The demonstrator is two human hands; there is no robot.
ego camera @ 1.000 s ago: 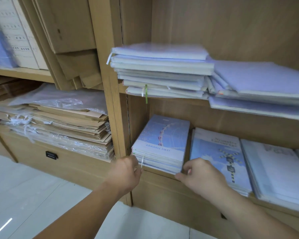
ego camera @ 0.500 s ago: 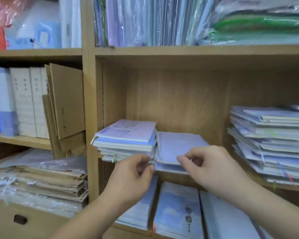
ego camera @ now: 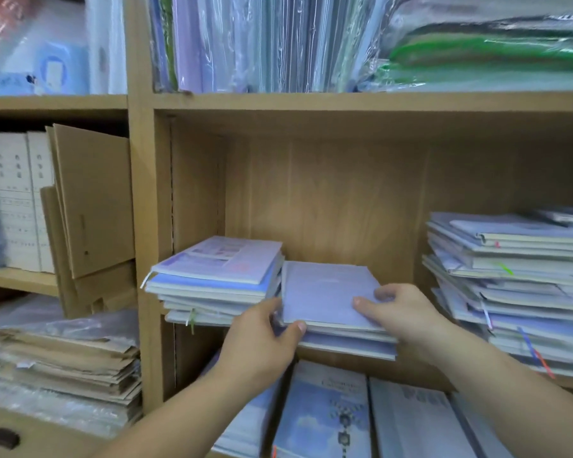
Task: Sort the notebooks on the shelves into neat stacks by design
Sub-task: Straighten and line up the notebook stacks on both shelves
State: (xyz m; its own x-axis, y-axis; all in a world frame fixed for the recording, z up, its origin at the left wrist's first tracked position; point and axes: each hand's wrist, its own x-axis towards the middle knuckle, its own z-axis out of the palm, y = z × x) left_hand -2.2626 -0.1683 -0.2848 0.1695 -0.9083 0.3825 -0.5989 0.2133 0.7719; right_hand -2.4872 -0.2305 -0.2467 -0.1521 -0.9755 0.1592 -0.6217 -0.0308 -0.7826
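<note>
While stretched in over the sky-blue notebooks on the bottom shelf, grips the short lilac stack from both sides. Left hand: thumb hooked over the front left corner, fingers tucked out of sight down the stack's left edge, in the gap beside the taller left stack. Right hand: thumb laid flat on the top cover, one fingertip near the cover's right edge, remaining fingers hidden round the right side. Lilac stack itself: flat at the front of the middle shelf, just beside the left stack, well apart from the uneven right stack with coloured ribbon markers hanging out. Off to the left, in the next bay: brown paper packs under plastic, cardboard sheets leaning upright, white boxes beside them. Up top, on the highest shelf in view: plastic-wrapped notebooks standing on edge, green packs lying flat to their right.
</note>
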